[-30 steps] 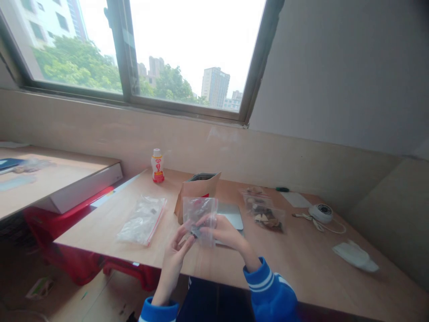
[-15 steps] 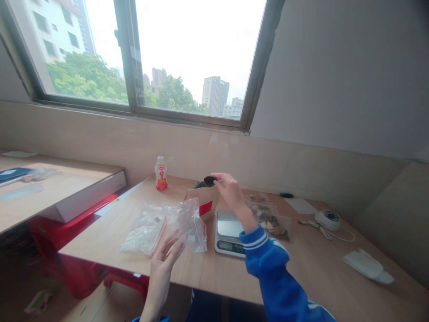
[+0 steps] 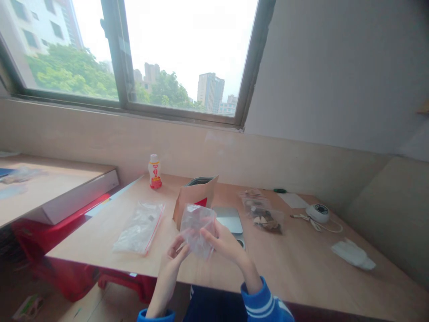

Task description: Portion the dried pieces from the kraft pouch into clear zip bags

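Both of my hands hold a clear plastic zip bag above the table's front edge. My left hand pinches its lower left side, and my right hand grips its right side. I cannot make out anything inside the crumpled bag. Just behind it stands a kraft paper pouch with a red mark and an open top. A digital kitchen scale lies to the right, partly hidden by my right hand. A flat zip bag lies to the left, and a zip bag of dried brown pieces lies to the right.
The wooden table also holds a red-and-white bottle, a white corded device, a white cloth and a white paper sheet. A wall and window run behind it. Another table stands at left.
My right hand has come back from above the pouch, where it held a dark piece, and now grips the bag with my left hand. The bag has risen from the table.
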A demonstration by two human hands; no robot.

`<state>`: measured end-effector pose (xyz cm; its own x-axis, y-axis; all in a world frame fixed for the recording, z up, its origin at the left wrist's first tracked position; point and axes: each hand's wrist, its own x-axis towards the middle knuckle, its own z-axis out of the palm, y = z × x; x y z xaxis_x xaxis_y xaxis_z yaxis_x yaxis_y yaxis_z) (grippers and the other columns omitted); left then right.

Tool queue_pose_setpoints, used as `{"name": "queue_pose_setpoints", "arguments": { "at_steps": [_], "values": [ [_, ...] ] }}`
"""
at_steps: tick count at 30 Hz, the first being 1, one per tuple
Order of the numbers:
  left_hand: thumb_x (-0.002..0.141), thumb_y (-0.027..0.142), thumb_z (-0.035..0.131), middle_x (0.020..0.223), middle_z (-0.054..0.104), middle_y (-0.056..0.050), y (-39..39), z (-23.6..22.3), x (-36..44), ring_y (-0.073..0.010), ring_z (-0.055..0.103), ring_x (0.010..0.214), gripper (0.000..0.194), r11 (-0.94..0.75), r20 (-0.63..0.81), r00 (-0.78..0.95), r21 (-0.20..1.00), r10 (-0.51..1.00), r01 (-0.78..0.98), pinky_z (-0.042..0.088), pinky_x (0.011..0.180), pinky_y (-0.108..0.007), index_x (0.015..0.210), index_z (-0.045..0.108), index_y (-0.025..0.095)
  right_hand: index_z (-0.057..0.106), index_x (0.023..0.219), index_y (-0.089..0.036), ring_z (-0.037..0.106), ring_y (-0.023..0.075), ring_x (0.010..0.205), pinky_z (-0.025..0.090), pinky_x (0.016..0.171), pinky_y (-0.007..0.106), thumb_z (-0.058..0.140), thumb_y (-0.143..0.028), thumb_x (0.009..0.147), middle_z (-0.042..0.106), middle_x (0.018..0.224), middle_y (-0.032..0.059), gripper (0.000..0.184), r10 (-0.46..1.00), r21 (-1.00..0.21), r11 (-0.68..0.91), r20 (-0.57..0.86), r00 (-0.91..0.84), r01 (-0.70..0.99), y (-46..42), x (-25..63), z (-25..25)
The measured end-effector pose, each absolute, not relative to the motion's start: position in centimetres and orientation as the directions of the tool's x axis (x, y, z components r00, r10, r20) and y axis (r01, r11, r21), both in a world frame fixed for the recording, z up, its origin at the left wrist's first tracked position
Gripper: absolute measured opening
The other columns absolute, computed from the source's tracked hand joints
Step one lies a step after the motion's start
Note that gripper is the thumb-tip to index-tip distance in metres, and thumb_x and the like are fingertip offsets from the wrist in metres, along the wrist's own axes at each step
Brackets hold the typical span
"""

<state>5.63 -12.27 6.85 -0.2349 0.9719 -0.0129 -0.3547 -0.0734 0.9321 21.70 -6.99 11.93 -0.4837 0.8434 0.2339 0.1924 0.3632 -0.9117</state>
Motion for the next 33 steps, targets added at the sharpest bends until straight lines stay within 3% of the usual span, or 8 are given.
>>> {"name": "queue_pose_setpoints", "arguments": {
  "at_steps": [7, 10, 12, 14, 19, 24, 28, 33],
  "values": [
    [0.066, 0.037, 0.074, 0.117, 0.066, -0.009, -12.7, 6.8, 6.0, -0.0294, 0.056, 0.115, 0.039, -0.072, 0.031, -0.134, 0.948, 0.99, -0.31, 0.044, 0.099, -0.041, 0.102, 0.07, 0.021, 0.059, 0.101, -0.021, 0.062, 0.0189, 0.083, 0.049, 0.076, 0.031, 0.042, -0.05, 0.09, 0.064, 0.092, 0.0041, 0.035, 0.929, -0.968, 0.244, 0.213, -0.304, 0.066, -7.8, 22.8, 10.3],
    [0.068, 0.036, 0.072, 0.117, 0.066, -0.009, -12.7, 6.8, 5.6, -0.0292, 0.056, 0.115, 0.038, -0.061, 0.028, -0.119, 0.959, 0.992, -0.277, 0.044, 0.099, -0.041, 0.103, 0.07, 0.021, 0.056, 0.109, -0.023, 0.06, 0.021, 0.099, 0.047, 0.086, 0.035, 0.037, -0.051, 0.091, 0.063, 0.106, 0.0056, 0.039, 0.926, -0.97, 0.238, 0.215, -0.312, 0.038, -8.8, 22.6, 9.8],
    [0.068, 0.036, 0.072, 0.117, 0.066, -0.009, -12.7, 6.9, 5.5, -0.0297, 0.056, 0.115, 0.039, -0.048, 0.02, -0.108, 0.964, 0.994, -0.262, 0.045, 0.098, -0.042, 0.104, 0.069, 0.022, 0.052, 0.117, -0.025, 0.058, 0.0228, 0.105, 0.047, 0.088, 0.036, 0.047, -0.051, 0.087, 0.06, 0.115, 0.0063, 0.04, 0.929, -0.976, 0.216, 0.193, -0.316, 0.039, -9.5, 22.3, 9.2],
    [0.067, 0.036, 0.073, 0.117, 0.066, -0.01, -12.6, 6.9, 5.4, -0.0303, 0.056, 0.114, 0.04, -0.037, 0.016, -0.089, 0.968, 0.996, -0.249, 0.046, 0.096, -0.041, 0.103, 0.07, 0.021, 0.054, 0.114, -0.023, 0.061, 0.0242, 0.099, 0.05, 0.082, 0.036, 0.058, -0.05, 0.081, 0.063, 0.11, 0.0072, 0.042, 0.953, -0.979, 0.195, 0.177, -0.244, 0.051, -9.8, 21.9, 8.4],
    [0.069, 0.035, 0.072, 0.118, 0.065, -0.01, -13.0, 7.0, 5.3, -0.0294, 0.058, 0.111, 0.045, -0.02, 0.017, -0.014, 0.965, 1.0, -0.261, 0.05, 0.091, -0.038, 0.112, 0.066, 0.022, 0.059, 0.094, -0.019, 0.059, 0.0176, 0.055, 0.05, 0.048, 0.03, 0.059, -0.054, 0.077, 0.066, 0.08, 0.0063, 0.039, 0.993, -0.992, 0.109, 0.111, -0.036, -0.071, -9.6, 22.0, 6.7],
    [0.065, 0.034, 0.074, 0.12, 0.064, -0.009, -13.4, 7.6, 4.0, -0.0297, 0.059, 0.11, 0.044, 0.002, -0.007, -0.023, 0.972, 1.0, -0.237, 0.053, 0.086, -0.036, 0.107, 0.068, 0.021, 0.057, 0.101, -0.019, 0.062, 0.019, 0.059, 0.051, 0.043, 0.028, 0.064, -0.056, 0.073, 0.069, 0.085, 0.0078, 0.047, 0.994, -0.99, 0.058, 0.07, -0.089, -0.131, -10.3, 22.7, 6.1],
    [0.062, 0.033, 0.075, 0.105, 0.071, -0.008, -14.6, 9.0, 0.3, -0.0279, 0.065, 0.099, 0.038, 0.016, -0.061, -0.158, 0.961, 0.986, -0.275, 0.053, 0.088, -0.036, 0.097, 0.071, 0.018, 0.058, 0.1, -0.015, 0.058, 0.0128, 0.043, 0.048, 0.043, 0.026, 0.054, -0.06, 0.079, 0.07, 0.081, 0.0074, 0.05, 0.999, -0.996, 0.041, 0.043, -0.032, -0.079, -10.6, 24.0, 6.1],
    [0.059, 0.024, 0.072, 0.112, 0.068, -0.004, -16.8, 9.8, -5.0, -0.0238, 0.063, 0.104, 0.039, -0.177, -0.067, -0.611, 0.927, 0.789, -0.331, 0.051, 0.092, -0.029, 0.097, 0.069, 0.019, 0.061, 0.096, -0.013, 0.059, 0.0136, 0.052, 0.048, 0.052, 0.024, 0.052, -0.06, 0.08, 0.07, 0.075, 0.0075, 0.05, 0.989, -0.996, 0.066, 0.058, 0.133, -0.057, -9.9, 26.9, 5.2]
  ]
}}
